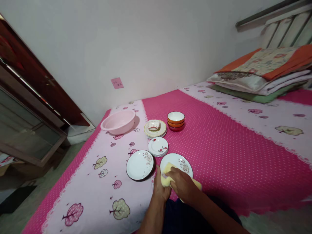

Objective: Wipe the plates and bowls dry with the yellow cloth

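Right hand (182, 185): fingers curled down, bunching the cloth against the held plate; no gap shows in the grip.
Left hand (161, 187): thumb laid along the plate's left edge, remaining fingers mostly hidden; the hand is wrapped closely about that rim, with how far the fingers reach beneath not visible.
Cloth (166, 180): pale yellow, soft and fluffy-looking, crumpled; one end shows past the right wrist.
Held plate (179, 160): round, white, glossy, dark-rimmed, brown flower print; between the hands, partly covered by the cloth.
Dark-rimmed plate (138, 165): same pattern, round and glossy, on the bed just left of the left hand.
Small plates (157, 145): white, smooth, red flowers; stacked beyond the held plate.
Cream plates (161, 132): round, yellowish rim, stacked just behind the small plates.
Square dishes (153, 123): small, pale, rounded corners; stacked on the cream plates.
Bowls (175, 117): nested, white inside, orange to red outside, dark lip; right of the cream plates.
Basin (119, 123): pink, plastic-looking, wide flared rim; further left.
Bedspread (212, 143): dotted magenta, pale tree-printed bands, scalloped lace-pattern borders.
Bedding (262, 71): folded, layered, far right.
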`<action>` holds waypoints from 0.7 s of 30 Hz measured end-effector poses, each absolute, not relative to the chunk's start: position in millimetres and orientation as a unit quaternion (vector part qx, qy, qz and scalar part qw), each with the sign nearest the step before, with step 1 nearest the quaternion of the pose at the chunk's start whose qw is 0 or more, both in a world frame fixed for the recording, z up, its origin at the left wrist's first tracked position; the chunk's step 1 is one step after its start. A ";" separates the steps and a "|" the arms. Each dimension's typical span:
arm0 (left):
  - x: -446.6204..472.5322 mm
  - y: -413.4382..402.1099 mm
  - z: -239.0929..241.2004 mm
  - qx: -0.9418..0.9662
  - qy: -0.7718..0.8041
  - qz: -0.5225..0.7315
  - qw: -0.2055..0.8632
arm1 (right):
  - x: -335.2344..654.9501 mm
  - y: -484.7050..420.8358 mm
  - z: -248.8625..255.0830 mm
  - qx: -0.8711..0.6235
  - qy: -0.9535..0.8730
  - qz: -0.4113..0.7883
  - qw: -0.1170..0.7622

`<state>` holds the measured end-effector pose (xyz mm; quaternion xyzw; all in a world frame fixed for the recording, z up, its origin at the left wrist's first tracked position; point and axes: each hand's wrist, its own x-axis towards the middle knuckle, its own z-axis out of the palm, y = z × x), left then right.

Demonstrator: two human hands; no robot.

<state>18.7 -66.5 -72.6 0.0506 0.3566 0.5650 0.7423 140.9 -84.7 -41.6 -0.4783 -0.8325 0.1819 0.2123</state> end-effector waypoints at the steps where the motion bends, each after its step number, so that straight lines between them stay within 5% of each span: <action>1: 19.0 -66.8 -71.3 0.057 0.350 0.573 0.739 | 133.0 -76.0 -38.5 -0.490 -0.825 0.178 0.216; 13: 24.8 -73.3 -78.1 0.106 0.352 0.593 0.717 | 226.0 -80.2 -39.6 -0.572 -0.778 0.193 0.175; 17: 20.9 -74.1 -77.9 0.110 0.355 0.582 0.723 | 266.6 -98.1 -19.3 -0.525 -0.710 0.364 0.295; 21: 17.9 -76.4 -74.6 0.125 0.355 0.559 0.739 | 291.0 -86.4 -4.7 -0.598 -0.547 0.410 0.419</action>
